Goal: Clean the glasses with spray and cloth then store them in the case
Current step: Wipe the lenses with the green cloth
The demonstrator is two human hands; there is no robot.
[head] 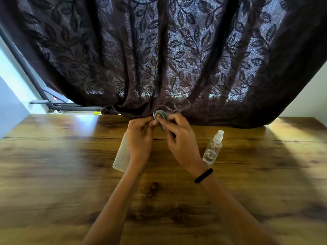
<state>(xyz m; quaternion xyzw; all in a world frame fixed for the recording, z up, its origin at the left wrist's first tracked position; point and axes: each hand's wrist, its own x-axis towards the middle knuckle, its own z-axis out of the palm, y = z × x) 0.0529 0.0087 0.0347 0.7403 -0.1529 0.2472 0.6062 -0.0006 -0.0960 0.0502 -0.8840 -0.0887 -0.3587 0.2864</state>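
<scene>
I hold clear-framed glasses (180,105) up above the far middle of the wooden table (70,165). My left hand (139,137) pinches the frame at its left side. My right hand (180,138) pinches a small grey-green cloth (161,117) around the left lens. The right lens stands free against the curtain. A clear spray bottle (213,149) with a white cap stands on the table just right of my right wrist. A pale translucent case (121,156) lies on the table under my left hand, partly hidden by it.
A dark leaf-patterned curtain (159,50) hangs along the table's far edge and drapes onto it. A window frame (35,82) shows at the far left. A black band (203,175) circles my right wrist.
</scene>
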